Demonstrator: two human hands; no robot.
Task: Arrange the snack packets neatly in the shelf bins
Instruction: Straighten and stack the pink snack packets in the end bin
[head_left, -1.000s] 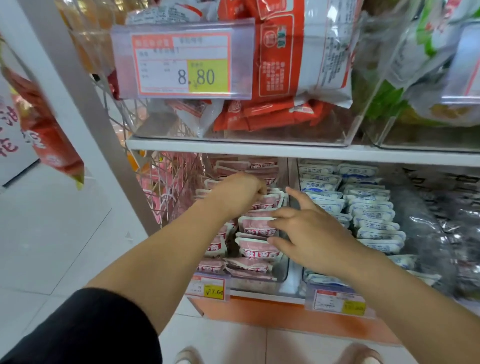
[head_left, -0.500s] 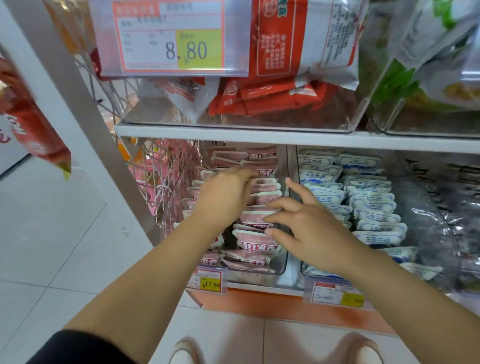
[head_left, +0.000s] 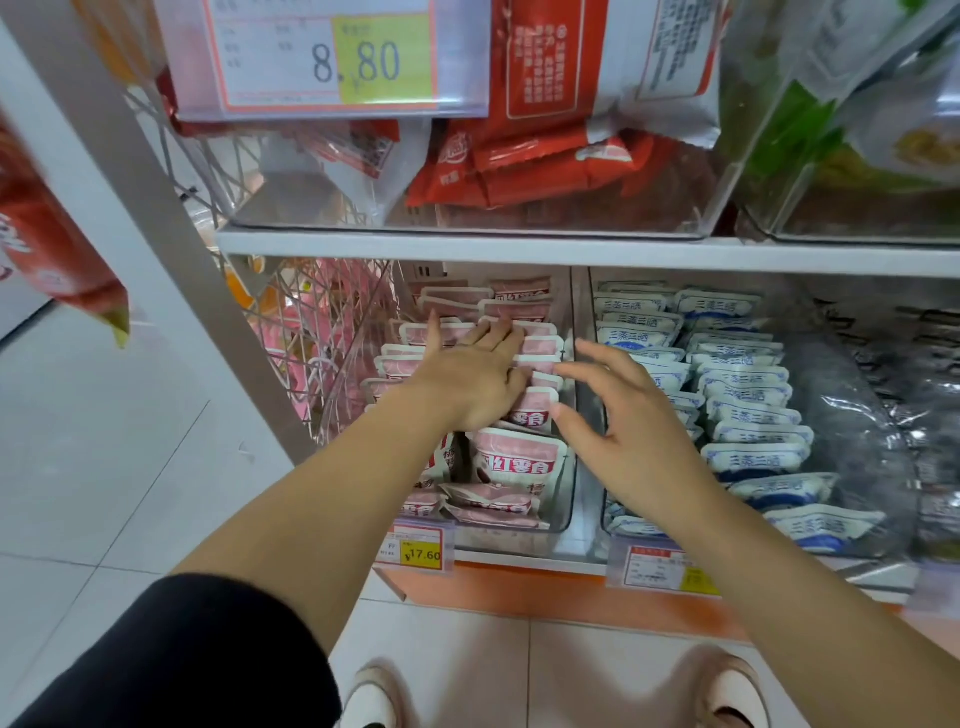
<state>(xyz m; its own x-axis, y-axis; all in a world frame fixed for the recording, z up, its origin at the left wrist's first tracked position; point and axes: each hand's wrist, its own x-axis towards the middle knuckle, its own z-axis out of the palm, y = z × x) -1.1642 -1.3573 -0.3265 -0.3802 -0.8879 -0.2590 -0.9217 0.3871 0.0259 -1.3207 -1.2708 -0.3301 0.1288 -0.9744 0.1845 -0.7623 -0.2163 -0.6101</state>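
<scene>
Pink-and-white snack packets (head_left: 514, 462) stand in rows inside a clear bin (head_left: 569, 499) on the low shelf. My left hand (head_left: 472, 374) lies flat on the middle rows of these packets, fingers stretched toward the back. Just to the right, my right hand (head_left: 618, 421) hovers over the bin's right wall with fingers spread and holds nothing. Blue-and-white packets (head_left: 753, 415) fill the neighbouring clear bin (head_left: 608, 525) on the right.
The upper shelf board (head_left: 519, 247) carries clear bins with red packets (head_left: 545, 161) and green bags (head_left: 831, 130). A wire rack (head_left: 311, 332) stands left of the pink bin. Price tags (head_left: 415, 545) hang along the shelf front. My shoes (head_left: 374, 696) are on the tiled floor.
My left hand has uncurled and slid further back over the pink packets. My right hand has opened wider and lifted off the packets toward the bin wall. The view has dropped closer.
</scene>
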